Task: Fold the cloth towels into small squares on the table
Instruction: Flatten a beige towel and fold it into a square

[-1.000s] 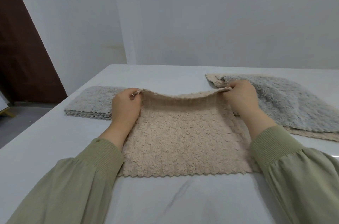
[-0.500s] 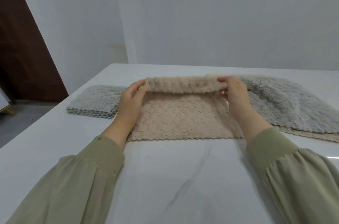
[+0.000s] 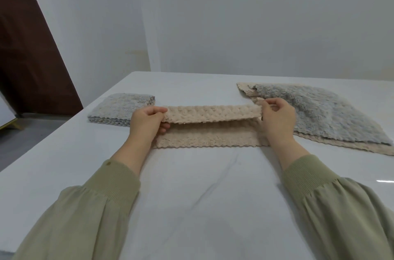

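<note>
Two hands at work on one beige towel (image 3: 210, 131) lying mid-table, nearer the far edge. Left hand (image 3: 147, 123): fingers pinched closed on the towel's left end, top layer lifted. Right hand (image 3: 277, 119): thumb and fingers pinched on the right end of the same raised flap; lower layer flat on the white table (image 3: 202, 195). Folded grey towel stack (image 3: 122, 111): near the left edge, just beside the left hand. Unfolded grey towel (image 3: 319, 114): toward the right edge, spread over another beige towel (image 3: 245, 89).
</note>
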{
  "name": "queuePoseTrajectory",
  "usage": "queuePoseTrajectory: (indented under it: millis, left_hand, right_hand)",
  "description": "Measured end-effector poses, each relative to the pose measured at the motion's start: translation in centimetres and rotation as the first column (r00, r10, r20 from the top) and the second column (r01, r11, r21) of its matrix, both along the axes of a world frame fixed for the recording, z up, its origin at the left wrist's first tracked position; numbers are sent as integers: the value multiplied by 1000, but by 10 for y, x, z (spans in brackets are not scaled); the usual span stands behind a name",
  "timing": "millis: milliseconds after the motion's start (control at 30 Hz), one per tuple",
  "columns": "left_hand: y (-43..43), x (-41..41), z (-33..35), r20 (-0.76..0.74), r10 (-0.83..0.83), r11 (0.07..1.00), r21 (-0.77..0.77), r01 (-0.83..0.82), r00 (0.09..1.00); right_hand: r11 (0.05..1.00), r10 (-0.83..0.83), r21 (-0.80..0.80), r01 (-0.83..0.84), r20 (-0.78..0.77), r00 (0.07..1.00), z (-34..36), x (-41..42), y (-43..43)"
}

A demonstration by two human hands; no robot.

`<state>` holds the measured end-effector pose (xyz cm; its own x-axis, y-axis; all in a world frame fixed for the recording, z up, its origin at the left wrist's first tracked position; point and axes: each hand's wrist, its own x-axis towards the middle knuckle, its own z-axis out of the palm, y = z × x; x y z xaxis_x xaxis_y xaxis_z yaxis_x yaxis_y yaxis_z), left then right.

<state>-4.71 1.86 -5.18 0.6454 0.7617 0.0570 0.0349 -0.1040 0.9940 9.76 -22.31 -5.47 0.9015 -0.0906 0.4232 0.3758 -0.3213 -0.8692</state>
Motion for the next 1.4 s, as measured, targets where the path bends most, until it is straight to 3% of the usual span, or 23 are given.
queuePoseTrajectory:
  millis: [100, 167, 233, 567, 1000, 1200, 1400]
  left_hand:
    - [0, -17, 0, -110, -11, 992, 126, 25, 994]
    - [-3, -25, -1, -191, -34, 969, 234, 80, 981]
    - [-4, -27, -3, -228, -39, 947, 302, 109, 973]
    - [0, -30, 4, -193, -12, 927, 366, 83, 981]
    - [-1, -35, 7, -468, -81, 841, 441, 312, 880]
    - [1, -36, 11, -409, -85, 874, 408, 266, 908]
    - [0, -36, 11, -475, -106, 861, 396, 320, 874]
  right_hand:
    - [985, 24, -173, -24, -4, 1000, 0, -13, -11]
    - [918, 66, -383, -98, -97, 993, -3, -21, -15]
    - [875, 91, -455, -168, -187, 978, -5, -27, -16]
    - [880, 13, -475, -21, -21, 1000, -1, -27, -16]
    - [754, 34, -654, -65, -61, 998, -1, -30, -16]
    - [794, 0, -608, -9, -15, 1000, 4, -32, -16]
    - [738, 9, -675, -22, -23, 1000, 1, -32, -16]
